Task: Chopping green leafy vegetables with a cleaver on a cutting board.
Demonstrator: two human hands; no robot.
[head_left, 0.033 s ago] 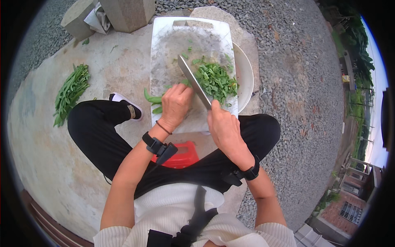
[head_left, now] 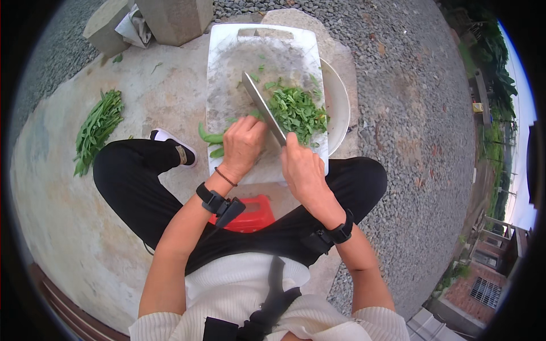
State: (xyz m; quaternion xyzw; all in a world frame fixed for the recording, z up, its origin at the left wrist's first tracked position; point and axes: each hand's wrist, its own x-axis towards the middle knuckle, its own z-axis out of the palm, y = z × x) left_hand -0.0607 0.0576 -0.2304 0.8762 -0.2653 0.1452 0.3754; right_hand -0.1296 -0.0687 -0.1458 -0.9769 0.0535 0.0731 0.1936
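Note:
A worn white cutting board [head_left: 224, 42] lies between my knees. My right hand [head_left: 307, 169] is closed round the handle of a broad-bladed kitchen knife [head_left: 263, 104]. Its blade slants up and to the left across the board. Just left of the blade, my left hand [head_left: 244, 143] presses down with curled fingers on some long green peppers [head_left: 211, 138]. Their ends stick out on its left side; the part under the fingers is hidden. A heap of chopped greens [head_left: 297, 112] sits right of the blade, with small scraps scattered farther up the board.
A pale basin [head_left: 341, 108] shows partly from under the board's right edge. On the concrete at left lies a bundle of leafy greens [head_left: 99, 131]. A red plastic stool or container [head_left: 253, 215] is between my legs. Concrete blocks [head_left: 176, 20] stand at the far left; gravel [head_left: 415, 131] spreads to the right.
My right hand and the knife have shifted slightly left and away from me. My left hand stays in place on the peppers.

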